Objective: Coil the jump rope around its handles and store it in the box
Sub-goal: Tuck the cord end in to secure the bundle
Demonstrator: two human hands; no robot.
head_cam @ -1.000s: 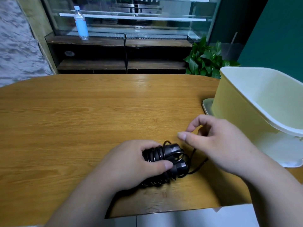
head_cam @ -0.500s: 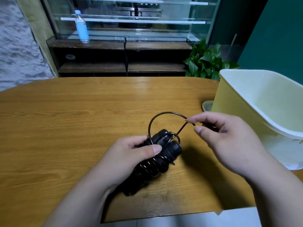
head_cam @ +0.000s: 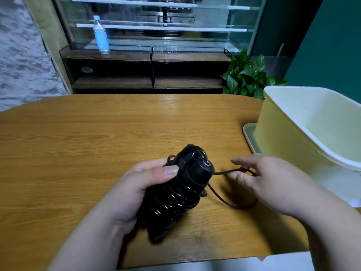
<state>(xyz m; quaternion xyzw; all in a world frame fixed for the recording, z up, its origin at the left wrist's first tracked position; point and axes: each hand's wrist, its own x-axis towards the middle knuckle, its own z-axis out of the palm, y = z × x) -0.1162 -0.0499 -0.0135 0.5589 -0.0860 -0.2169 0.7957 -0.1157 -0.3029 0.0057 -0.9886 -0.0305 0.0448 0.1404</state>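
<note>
Nearest, left hand [head_cam: 140, 190]: grip closed round the black jump rope [head_cam: 175, 200], thumb laid across the upper end of the bundle.
Black jump rope: two handles side by side with glossy cord wound round them in many turns; the bundle is tilted, its top pointing away, held just above the near part of the tabletop.
Right hand [head_cam: 273, 184]: grip pinching the loose cord [head_cam: 220, 200] between thumb and fingers; motion-blurred.
Loose cord: runs from the bundle's top to the right hand and sags in a loop near the wood.
Tabletop [head_cam: 97, 143]: brown wood grain, rounded far edge.
Pale yellow plastic box [head_cam: 277, 133]: on the right, open-topped, standing on a grey-white tray [head_cam: 249, 133]; well apart from the rope.
Green leafy plant [head_cam: 248, 77]: behind the box.
Dark wooden shelf unit [head_cam: 117, 55]: beyond the tabletop.
Clear water bottle [head_cam: 101, 35]: upright on that unit.
</note>
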